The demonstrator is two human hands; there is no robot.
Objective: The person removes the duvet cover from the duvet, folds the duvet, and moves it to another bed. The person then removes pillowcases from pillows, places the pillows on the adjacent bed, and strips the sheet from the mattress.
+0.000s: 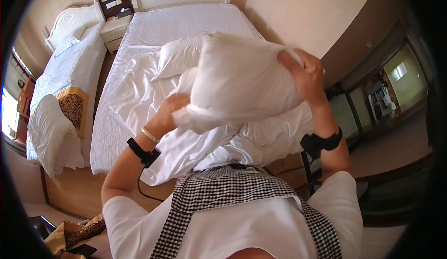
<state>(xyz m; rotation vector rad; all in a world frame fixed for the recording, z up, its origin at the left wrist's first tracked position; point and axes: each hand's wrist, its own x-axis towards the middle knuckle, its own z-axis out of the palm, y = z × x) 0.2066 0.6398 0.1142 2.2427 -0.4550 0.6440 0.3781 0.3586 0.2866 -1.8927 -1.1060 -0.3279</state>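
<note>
Hands apart, I hold a white pillow [247, 77] aloft above the near end of a large bed [195, 21], my right hand [309, 75] pinching its upper corner between thumb and fingers. My left hand [172, 109] meets the lower left edge, its fingers blurred and partly hidden, so I cannot tell whether they grip or merely press. The likeliest mishap is a slip on that side: should the loose flap of cloth there slide from my fingers, the pillow could swing from the right corner alone and drop askew. A hard tug at that corner could also bunch the cover. Beneath lies a rumpled white sheet [139, 82], whose folds could catch a low edge, and a second pillow [179, 56] rests just beyond, in the way of anything set down farther up. A black cable [149, 196] trails below my left wrist strap [143, 152] and might snag on a wide reach. To the left stand a nightstand [115, 32] and a smaller bed [49, 84], bunched bedding [51, 133] spilling over its foot
</note>
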